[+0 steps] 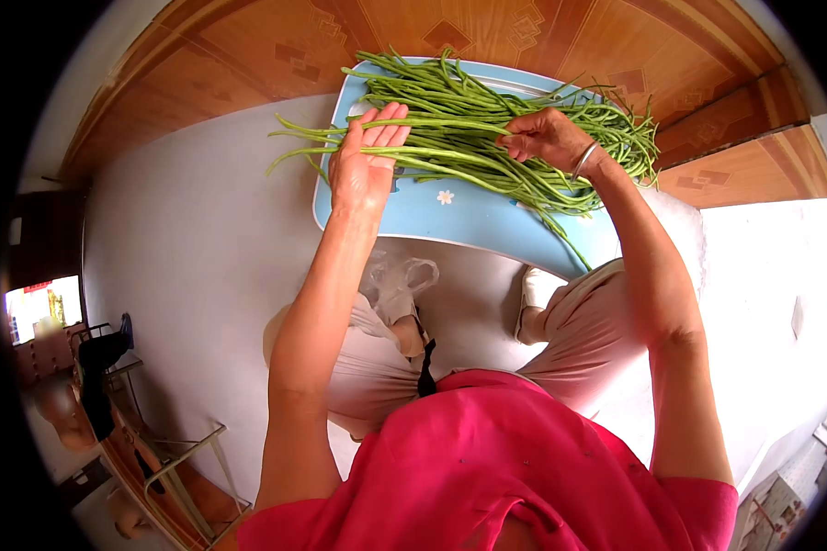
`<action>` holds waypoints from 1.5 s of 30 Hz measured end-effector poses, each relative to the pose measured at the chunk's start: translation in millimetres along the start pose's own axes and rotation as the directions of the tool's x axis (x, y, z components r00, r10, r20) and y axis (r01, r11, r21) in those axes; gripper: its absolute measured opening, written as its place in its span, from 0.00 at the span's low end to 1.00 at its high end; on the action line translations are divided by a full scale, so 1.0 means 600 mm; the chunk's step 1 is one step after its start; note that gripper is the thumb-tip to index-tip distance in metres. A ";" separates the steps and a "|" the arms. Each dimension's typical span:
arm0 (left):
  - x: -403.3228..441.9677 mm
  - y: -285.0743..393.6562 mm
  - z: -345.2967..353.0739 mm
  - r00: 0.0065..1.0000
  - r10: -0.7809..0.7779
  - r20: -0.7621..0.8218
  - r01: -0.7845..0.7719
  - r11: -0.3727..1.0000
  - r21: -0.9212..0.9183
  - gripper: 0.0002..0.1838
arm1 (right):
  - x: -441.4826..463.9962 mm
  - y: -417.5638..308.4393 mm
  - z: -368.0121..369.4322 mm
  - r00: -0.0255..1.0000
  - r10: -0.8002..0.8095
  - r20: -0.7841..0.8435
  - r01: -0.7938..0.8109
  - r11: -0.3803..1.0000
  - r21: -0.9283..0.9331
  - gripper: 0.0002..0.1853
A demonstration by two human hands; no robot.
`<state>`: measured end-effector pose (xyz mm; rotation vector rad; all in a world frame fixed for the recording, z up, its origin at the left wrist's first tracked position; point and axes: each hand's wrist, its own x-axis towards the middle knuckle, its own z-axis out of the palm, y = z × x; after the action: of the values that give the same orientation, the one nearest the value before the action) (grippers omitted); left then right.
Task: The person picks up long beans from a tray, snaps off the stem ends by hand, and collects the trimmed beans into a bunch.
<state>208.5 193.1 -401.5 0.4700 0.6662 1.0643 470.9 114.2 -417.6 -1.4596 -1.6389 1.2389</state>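
A big heap of long green beans [469,101] lies across a light blue table [423,216] with a white edge and a flower print. At the heap's left end my left hand [366,161] is held palm up with its fingers spread apart, and several bean ends pass by it and stick out to the left. Over the middle of the heap, my right hand [547,138], with a silver bangle at its wrist, has its fingers pinched on a bean. Its palm side is hidden.
An orange-brown patterned wooden panel [248,69] stands behind the table. A clear plastic bag [400,277] lies on the grey floor [184,230] by my feet. At the lower left are a metal-framed piece of furniture [188,455] and part of another person [60,413].
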 end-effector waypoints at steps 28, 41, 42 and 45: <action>0.020 0.203 -0.037 0.969 -0.188 0.159 0.213 0.964 -0.159 0.08 | 0.021 0.047 0.021 0.984 -0.120 -0.128 0.044 0.874 -0.484 0.07; 0.018 0.168 -0.046 0.931 -0.363 0.044 0.364 0.931 -0.012 0.10 | 0.036 0.060 0.118 1.000 -0.001 0.030 0.025 0.584 -0.811 0.12; 0.020 0.158 -0.051 0.933 -0.358 0.024 0.358 0.933 0.024 0.10 | 0.038 0.059 0.112 1.000 -0.002 0.030 0.023 0.709 -0.705 0.11; 0.019 0.113 -0.063 0.929 -0.368 -0.029 0.369 0.923 0.110 0.09 | 0.039 0.044 0.081 1.000 -0.018 0.023 0.024 0.947 -0.320 0.08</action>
<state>142.5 233.1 -387.6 0.4183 0.7897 0.6737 432.7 123.8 -463.1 -1.6186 -1.9332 1.0102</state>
